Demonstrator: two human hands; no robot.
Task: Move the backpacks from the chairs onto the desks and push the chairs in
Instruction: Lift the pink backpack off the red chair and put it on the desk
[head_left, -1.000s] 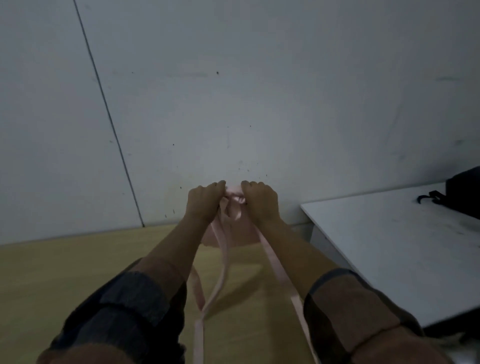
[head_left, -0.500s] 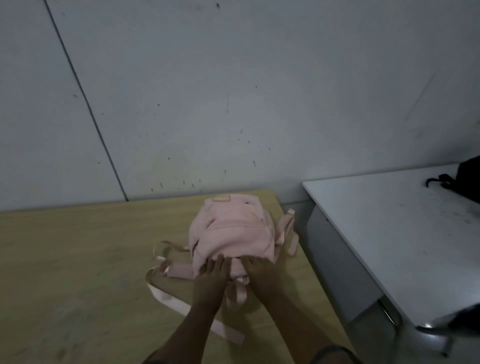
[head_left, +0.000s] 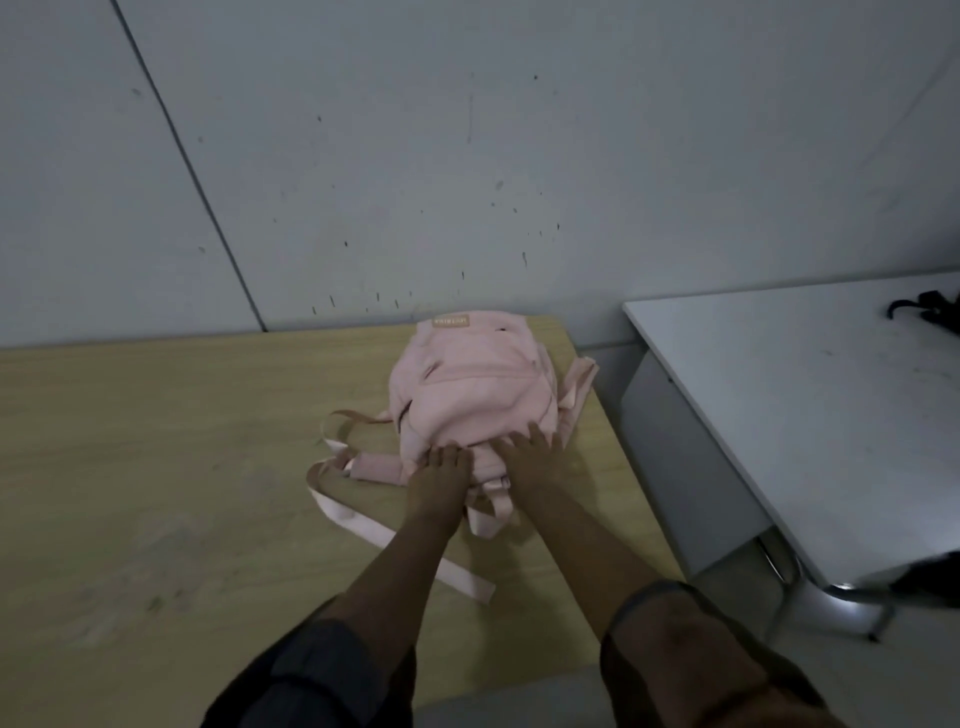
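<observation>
- Backpack, pink (head_left: 475, 387): head view, centre of frame, lying flat on the wooden desk (head_left: 156, 467) near its far right corner and close to the wall; label end toward the wall.
- Straps (head_left: 363, 519): loose, trailing toward the lower centre of frame across the desk top; one loop lies between the two wrists.
- Left hand (head_left: 439, 473): palm down on the near edge of the backpack; fingers (head_left: 441, 453) spread narrowly and flat on the fabric, nothing gripped.
- Right hand (head_left: 532, 457): likewise flat on the near right edge; fingers fanned a little wider, pressing rather than holding.
- White desk (head_left: 779, 415): right of frame, apart from the wooden one; a dark bag (head_left: 930, 312) shows at its far right edge, mostly cut off.
- Step in hand, as judged: settling the backpack. Best done by letting go only once it rests stable, with the straps tucked clear of the desk edge so nothing snags when the chair is pushed in.
- Chair: not in view.
</observation>
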